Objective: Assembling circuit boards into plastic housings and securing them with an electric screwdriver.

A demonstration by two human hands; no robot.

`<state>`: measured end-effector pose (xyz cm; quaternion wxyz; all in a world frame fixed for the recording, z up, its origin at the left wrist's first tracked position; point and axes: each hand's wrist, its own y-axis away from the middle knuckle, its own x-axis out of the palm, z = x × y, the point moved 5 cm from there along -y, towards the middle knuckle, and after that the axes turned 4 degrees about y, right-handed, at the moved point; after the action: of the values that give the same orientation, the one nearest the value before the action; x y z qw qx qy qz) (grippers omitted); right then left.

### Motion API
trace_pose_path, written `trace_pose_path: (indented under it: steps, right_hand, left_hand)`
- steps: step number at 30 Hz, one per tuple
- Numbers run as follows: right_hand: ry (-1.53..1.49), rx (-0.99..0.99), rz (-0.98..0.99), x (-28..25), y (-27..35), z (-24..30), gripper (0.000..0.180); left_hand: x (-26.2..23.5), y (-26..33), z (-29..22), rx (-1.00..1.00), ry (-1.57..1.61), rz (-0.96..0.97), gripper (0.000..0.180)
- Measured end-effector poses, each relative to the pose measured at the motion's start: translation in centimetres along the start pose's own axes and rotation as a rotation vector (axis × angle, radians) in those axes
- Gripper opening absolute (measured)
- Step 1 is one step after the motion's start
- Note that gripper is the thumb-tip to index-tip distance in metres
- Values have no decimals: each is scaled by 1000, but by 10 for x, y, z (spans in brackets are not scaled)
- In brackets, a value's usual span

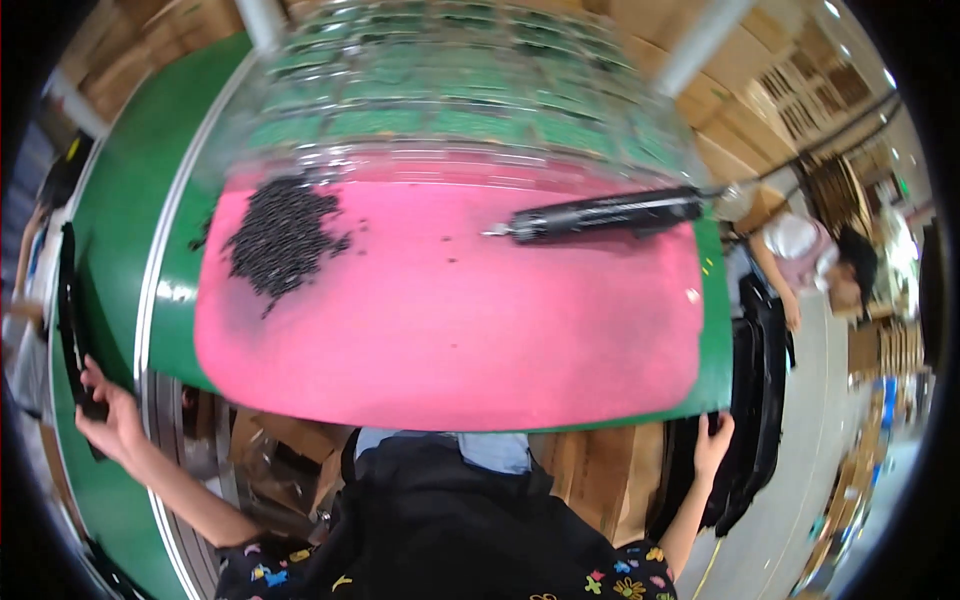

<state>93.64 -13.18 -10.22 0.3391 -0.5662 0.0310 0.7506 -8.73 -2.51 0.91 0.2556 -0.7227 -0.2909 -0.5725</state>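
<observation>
At the far left, my left hand has its thumb and fingers closed around the lower end of a long, narrow black strip, which lies along the green conveyor belt. My right hand is at the right front corner of the table, beside a stack of long black molded parts. Its fingers are curled with something dark between the tips, too small to make out. Between the hands, a pink mat bears a heap of small black screws and a black electric screwdriver, its bit pointing left.
Behind the mat stand stacked clear plastic trays holding green circuit boards. The green conveyor belt runs along the left, with a metal rail. Cardboard boxes sit under the table. Another person bends over at the right.
</observation>
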Motion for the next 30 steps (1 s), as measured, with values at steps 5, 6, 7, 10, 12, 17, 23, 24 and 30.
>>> trace_pose_path:
  steps: [5,6,7,10,12,17,23,24,30]
  right_hand:
    - [71,-64,-45,5,2,0,22]
    - [158,-114,-102,0,3,8,20]
    - [223,-120,-137,-9,2,13,22]
    - [280,-84,-288,-41,-9,28,26]
    - [265,-84,-330,-69,-19,46,27]
    - [261,-252,-348,-118,-20,145,27]
    - [136,-932,62,-96,-2,289,21]
    - [106,-978,152,-91,0,307,25]
    - [7,-1327,342,-68,21,389,37]
  left_hand:
    - [-43,-81,-54,205,-181,-142,58]
    - [-36,-75,-31,23,-107,-68,59]
    - [-12,-53,16,-152,-15,-108,61]
    - [65,-13,109,-254,-537,260,56]
    - [106,15,161,-335,-690,455,52]
    - [203,136,321,-360,-1391,1191,31]
    - [170,183,442,-148,-1712,1764,26]
    - [167,181,450,-141,-1706,1767,26]
    - [163,186,488,-87,-1419,1735,10]
